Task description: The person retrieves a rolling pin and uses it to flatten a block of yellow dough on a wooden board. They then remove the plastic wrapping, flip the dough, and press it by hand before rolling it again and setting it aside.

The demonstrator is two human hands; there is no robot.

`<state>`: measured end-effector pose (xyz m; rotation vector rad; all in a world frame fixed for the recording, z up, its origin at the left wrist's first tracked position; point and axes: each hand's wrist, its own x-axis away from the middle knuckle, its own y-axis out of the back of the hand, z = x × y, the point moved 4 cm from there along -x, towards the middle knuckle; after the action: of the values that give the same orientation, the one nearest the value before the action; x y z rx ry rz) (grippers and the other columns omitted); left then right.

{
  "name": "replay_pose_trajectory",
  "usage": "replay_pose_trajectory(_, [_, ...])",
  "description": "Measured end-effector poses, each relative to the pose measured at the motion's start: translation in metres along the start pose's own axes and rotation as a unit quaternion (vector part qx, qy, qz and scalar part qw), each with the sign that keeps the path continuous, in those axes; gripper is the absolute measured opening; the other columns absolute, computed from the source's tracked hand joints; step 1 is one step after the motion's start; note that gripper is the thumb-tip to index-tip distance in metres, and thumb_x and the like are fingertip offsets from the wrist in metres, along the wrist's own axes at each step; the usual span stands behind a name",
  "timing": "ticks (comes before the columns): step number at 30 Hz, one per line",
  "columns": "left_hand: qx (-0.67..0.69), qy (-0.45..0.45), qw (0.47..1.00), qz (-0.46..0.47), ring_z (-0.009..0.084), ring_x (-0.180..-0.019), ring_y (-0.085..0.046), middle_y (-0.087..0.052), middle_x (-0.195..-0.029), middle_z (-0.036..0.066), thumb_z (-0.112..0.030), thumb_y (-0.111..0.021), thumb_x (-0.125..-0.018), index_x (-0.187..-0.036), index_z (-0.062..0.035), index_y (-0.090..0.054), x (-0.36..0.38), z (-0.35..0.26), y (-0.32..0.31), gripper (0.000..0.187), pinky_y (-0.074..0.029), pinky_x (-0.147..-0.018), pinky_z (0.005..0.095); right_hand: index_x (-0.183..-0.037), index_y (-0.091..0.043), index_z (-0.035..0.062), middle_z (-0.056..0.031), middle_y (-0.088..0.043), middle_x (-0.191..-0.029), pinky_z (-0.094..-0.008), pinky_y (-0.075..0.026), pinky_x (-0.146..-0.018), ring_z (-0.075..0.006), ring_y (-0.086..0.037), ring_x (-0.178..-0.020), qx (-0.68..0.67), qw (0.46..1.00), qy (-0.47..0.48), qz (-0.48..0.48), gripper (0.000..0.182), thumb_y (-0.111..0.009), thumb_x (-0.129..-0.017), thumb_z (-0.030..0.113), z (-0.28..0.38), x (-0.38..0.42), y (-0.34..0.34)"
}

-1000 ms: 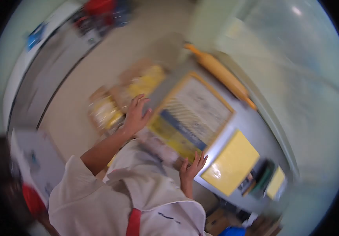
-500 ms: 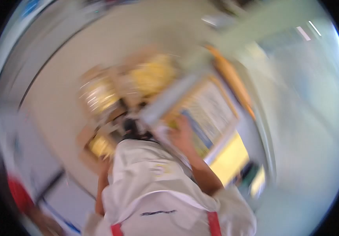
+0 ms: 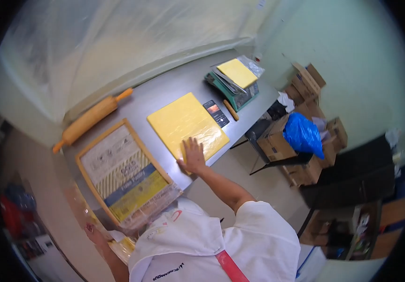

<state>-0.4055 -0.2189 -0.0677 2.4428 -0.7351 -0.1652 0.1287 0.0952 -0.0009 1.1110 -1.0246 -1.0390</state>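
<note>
My right hand (image 3: pixel 193 156) lies with spread fingers on the near edge of a flat, shiny yellow slab (image 3: pixel 183 120) on the metal table (image 3: pixel 141 104). To its left is a wooden frame (image 3: pixel 126 123) around a printed sheet (image 3: pixel 125 171) with striped, blue and yellow bands; clear plastic shows at its near end. My left hand (image 3: pixel 95 234) is low at the left, beyond the table's near corner, beside a cardboard box (image 3: pixel 76 199) and a yellow item in clear plastic (image 3: pixel 126 246). Its fingers are small and partly hidden, so I cannot tell its grip.
A large rolling pin (image 3: pixel 92 120) lies along the back left. Right of the slab are a phone (image 3: pixel 215 113), a short wooden stick (image 3: pixel 230 110) and a green stack (image 3: pixel 234 96) topped by a yellow piece (image 3: pixel 237 73). Cartons and a blue bag (image 3: pixel 303 135) stand right of the table.
The view has swung from the floor boxes to the tabletop and is sharper. My right hand, earlier at the framed sheet's edge, is now on the yellow slab.
</note>
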Motion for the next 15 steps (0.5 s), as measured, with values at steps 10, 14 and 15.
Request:
replay_pose_trajectory(10, [-0.097, -0.045, 0.993, 0.044, 0.027, -0.116, -0.056, -0.06, -0.121, 0.017, -0.028, -0.053, -0.1, -0.128, 0.0031, -0.054, -0.054, -0.049, -0.102, 0.043, -0.041, -0.101, 0.0371, -0.153, -0.024, 0.0156, -0.026, -0.012, -0.157, -0.0659, -0.007, -0.113, -0.0426, -0.008, -0.147, -0.041, 0.999, -0.027, -0.004, 0.083, -0.054, -0.086, 0.054, 0.004, -0.015, -0.013])
replay_pose_trajectory(14, [-0.053, -0.034, 0.995, 0.072, 0.0269, -0.113, -0.056, -0.059, -0.121, 0.016, -0.024, -0.051, -0.101, -0.125, 0.0047, -0.054, -0.044, -0.053, -0.102, 0.038, -0.042, -0.099, 0.0374, -0.146, -0.029, -0.0024, -0.0296, -0.026, -0.151, -0.0538, -0.017, -0.116, -0.0435, -0.024, -0.14, -0.227, 0.935, -0.153, -0.226, 0.084, -0.065, -0.084, 0.042, -0.072, -0.033, -0.047])
replay_pose_trajectory(15, [-0.038, -0.018, 0.996, 0.075, 0.0269, -0.113, -0.055, -0.058, -0.121, 0.016, -0.024, -0.05, -0.101, -0.124, 0.0048, -0.054, -0.04, -0.054, -0.1, 0.037, -0.042, -0.1, 0.0375, -0.142, -0.032, -0.0063, -0.0284, -0.036, -0.144, -0.0488, -0.026, -0.113, -0.0447, -0.035, -0.132, -0.259, 0.892, -0.228, -0.292, 0.081, -0.07, -0.081, 0.031, -0.114, -0.041, -0.033])
